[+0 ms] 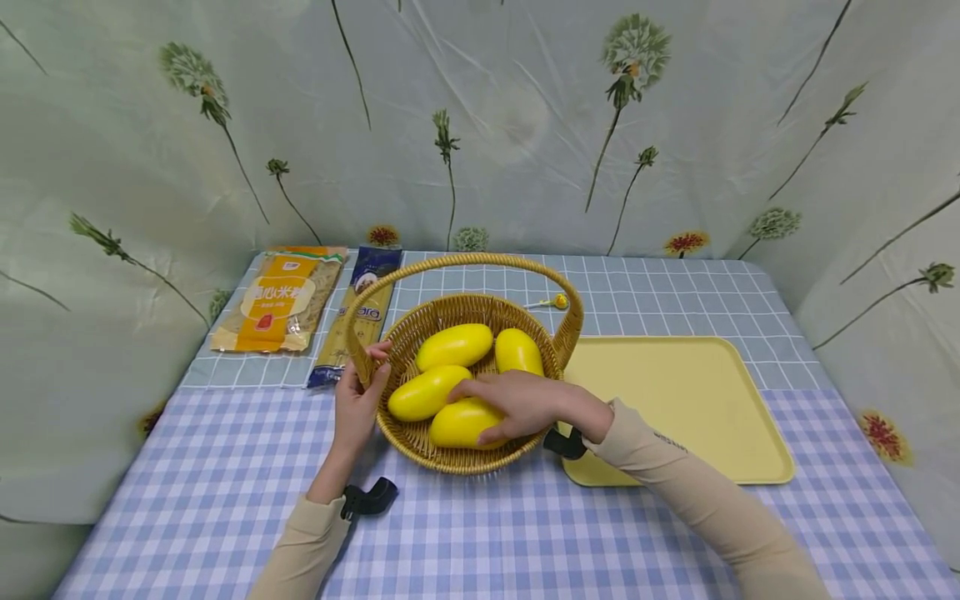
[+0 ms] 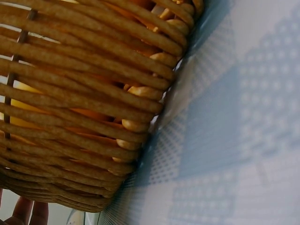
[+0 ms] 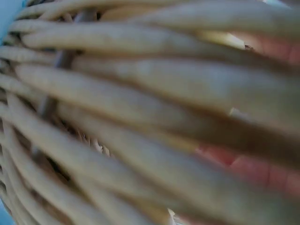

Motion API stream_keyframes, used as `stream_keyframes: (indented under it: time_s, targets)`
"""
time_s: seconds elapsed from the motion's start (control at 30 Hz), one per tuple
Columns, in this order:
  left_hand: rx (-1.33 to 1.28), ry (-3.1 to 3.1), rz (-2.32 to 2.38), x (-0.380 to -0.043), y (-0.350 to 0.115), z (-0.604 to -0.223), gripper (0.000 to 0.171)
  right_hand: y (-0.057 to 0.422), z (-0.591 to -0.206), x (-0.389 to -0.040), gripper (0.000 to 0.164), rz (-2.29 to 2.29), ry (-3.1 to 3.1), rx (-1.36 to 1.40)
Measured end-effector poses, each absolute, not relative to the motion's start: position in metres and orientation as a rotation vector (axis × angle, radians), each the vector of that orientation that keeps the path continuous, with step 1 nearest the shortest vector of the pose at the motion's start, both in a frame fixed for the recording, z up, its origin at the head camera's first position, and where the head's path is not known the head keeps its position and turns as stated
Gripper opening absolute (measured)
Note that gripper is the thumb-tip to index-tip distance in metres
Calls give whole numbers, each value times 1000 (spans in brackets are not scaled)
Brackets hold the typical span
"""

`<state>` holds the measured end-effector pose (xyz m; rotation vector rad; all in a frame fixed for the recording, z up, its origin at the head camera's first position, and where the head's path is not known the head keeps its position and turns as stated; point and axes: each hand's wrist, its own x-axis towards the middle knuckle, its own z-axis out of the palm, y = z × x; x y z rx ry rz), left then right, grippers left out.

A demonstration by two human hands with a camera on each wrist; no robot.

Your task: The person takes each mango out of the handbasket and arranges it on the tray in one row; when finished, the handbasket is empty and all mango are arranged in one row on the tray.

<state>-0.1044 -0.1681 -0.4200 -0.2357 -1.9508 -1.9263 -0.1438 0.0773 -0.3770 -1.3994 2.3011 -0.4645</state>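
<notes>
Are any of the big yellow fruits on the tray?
No, all four big yellow fruits lie inside the basket.

We see: orange-labelled packet (image 1: 283,296), back left | blue-ended packet (image 1: 337,343) beside it | yellow-headed stick (image 1: 560,302) | dandelion-print curtain (image 1: 517,125) behind

Head view dn, wrist views nr, basket (image 1: 467,463) shared

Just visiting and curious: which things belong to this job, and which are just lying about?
In the job: left hand, right hand, basket, yellow fruits; perhaps the tray.
Apparently lying about: orange packet, blue-ended packet, small yellow-tipped stick.
</notes>
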Motion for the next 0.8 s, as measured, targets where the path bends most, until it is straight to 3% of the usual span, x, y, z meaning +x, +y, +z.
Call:
stream_keyframes:
  time_s: [0.4,0.8]
  targets:
    - [-227,-1955,-1928,-105,-168,-420,14,86,-371,-142,61,-651,2303,-1362]
    - [-227,-1935,-1938,-115,-176,-444,16,92,-367,-136,63,-831,2462,-1372]
